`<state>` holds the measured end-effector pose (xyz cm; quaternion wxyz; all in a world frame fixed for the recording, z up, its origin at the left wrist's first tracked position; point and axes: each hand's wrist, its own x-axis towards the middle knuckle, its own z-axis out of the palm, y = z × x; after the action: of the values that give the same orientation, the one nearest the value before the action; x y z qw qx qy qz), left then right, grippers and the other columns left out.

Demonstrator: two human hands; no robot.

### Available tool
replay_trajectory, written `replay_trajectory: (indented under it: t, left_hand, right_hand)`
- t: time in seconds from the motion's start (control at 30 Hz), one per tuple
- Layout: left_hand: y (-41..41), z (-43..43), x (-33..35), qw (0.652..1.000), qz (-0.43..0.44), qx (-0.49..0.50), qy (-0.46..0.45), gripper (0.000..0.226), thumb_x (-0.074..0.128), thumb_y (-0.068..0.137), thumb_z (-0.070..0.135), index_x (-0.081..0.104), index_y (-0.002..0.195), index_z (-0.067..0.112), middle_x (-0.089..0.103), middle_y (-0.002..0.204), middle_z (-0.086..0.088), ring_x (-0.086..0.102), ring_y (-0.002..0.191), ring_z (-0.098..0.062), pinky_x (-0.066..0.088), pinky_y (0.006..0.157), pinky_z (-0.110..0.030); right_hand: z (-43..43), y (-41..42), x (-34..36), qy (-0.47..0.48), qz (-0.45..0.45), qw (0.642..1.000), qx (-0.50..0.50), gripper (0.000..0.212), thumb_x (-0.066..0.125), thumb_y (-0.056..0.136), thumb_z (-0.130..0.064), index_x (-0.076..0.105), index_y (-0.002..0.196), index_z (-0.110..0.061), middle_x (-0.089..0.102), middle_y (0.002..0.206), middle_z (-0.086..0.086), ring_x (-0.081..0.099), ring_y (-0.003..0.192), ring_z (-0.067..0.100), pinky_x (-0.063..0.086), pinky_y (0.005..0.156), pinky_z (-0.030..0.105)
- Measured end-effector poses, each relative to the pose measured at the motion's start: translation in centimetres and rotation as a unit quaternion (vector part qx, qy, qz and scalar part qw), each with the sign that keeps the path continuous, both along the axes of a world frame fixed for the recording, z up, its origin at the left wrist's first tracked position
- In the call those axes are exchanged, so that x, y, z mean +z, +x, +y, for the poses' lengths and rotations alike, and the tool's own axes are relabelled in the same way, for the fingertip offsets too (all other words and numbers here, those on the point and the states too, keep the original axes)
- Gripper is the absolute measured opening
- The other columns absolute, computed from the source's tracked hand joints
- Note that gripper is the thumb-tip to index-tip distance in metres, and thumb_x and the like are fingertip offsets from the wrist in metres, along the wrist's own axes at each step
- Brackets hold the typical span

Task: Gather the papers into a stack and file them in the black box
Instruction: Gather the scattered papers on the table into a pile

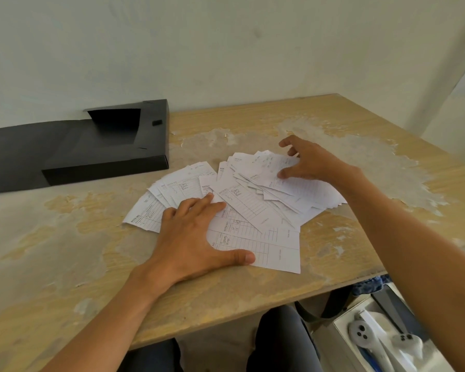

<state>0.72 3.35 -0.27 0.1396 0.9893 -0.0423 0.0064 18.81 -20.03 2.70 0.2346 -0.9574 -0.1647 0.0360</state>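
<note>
Both hands on fanned papers [242, 208], mid-table.
White printed slips overlap loosely; left hand [196, 237] pressed flat, fingers spread; right hand [312, 162] splayed atop. Black box [91, 149] lies open at ten o'clock.

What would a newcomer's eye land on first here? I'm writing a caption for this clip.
First the fan of white papers spread over the middle of the worn wooden table, with the left hand flat on its near side and the right hand on its far right. Next, the black box lying open at the table's far left by the wall.
</note>
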Motion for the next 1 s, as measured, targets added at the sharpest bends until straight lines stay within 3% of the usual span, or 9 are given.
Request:
replay_trajectory:
  t: [0.2,0.37,0.5,0.6,0.83,1.0]
  left_hand:
    - [0.0,0.0,0.1,1.0,0.001,-0.008,0.004,0.117,0.032,0.04,0.098,0.025,0.143,0.042,0.016,0.157,0.01,0.014,0.139,-0.012,0.013,0.11,-0.039]
    - [0.0,0.0,0.1,1.0,0.011,-0.011,0.011,0.112,0.034,0.043,0.096,0.023,0.142,0.047,0.012,0.158,0.009,0.011,0.14,-0.012,0.01,0.11,-0.039]
    - [0.0,-0.1,0.2,1.0,0.016,-0.012,0.018,0.109,0.033,0.045,0.095,0.019,0.142,0.049,0.01,0.158,0.008,0.009,0.14,-0.013,0.009,0.11,-0.039]
    - [-0.1,0.0,0.0,1.0,0.011,-0.014,0.018,0.109,0.03,0.044,0.097,0.018,0.142,0.05,0.01,0.158,0.008,0.01,0.141,-0.014,0.01,0.11,-0.04]
    - [-0.5,-0.3,0.4,0.999,-0.016,0.007,-0.05,0.121,0.048,0.044,0.092,0.016,0.146,0.034,0.028,0.151,0.007,0.025,0.134,-0.013,0.017,0.108,-0.035]
    - [-0.6,-0.4,0.4,0.996,-0.02,0.021,-0.08,0.132,0.051,0.04,0.092,0.006,0.147,0.031,0.03,0.15,0.004,0.028,0.134,-0.015,0.016,0.111,-0.035]
  right_hand:
    - [0.9,-1.3,-0.5,-0.015,-0.018,0.999,0.043,0.065,0.074,0.076,-0.038,0.046,0.132,-0.02,0.055,0.128,0.006,0.05,0.111,0.02,0.039,0.092,0.033]
    - [2.0,-2.0,-1.1,-0.059,-0.056,0.997,0.001,0.07,0.069,0.077,-0.049,0.044,0.135,-0.02,0.053,0.133,0.003,0.045,0.124,0.026,0.038,0.103,0.046]
    - [2.5,-2.6,-1.4,0.003,-0.028,0.999,0.046,0.062,0.072,0.077,-0.04,0.047,0.131,-0.024,0.055,0.129,-0.002,0.049,0.119,0.022,0.04,0.101,0.043]
    - [2.5,-2.6,-1.2,-0.014,-0.009,0.999,0.028,0.068,0.072,0.075,-0.043,0.043,0.133,-0.026,0.053,0.13,-0.003,0.047,0.121,0.022,0.037,0.103,0.046]
    - [2.8,-3.8,-0.9,-0.024,-0.024,0.997,0.075,0.055,0.069,0.08,-0.035,0.047,0.129,-0.025,0.052,0.135,-0.005,0.047,0.124,0.017,0.033,0.106,0.043]
    - [2.4,-4.4,-0.9,-0.028,-0.029,0.995,0.094,0.055,0.068,0.081,-0.037,0.047,0.13,-0.026,0.053,0.135,-0.006,0.047,0.125,0.016,0.032,0.107,0.042]
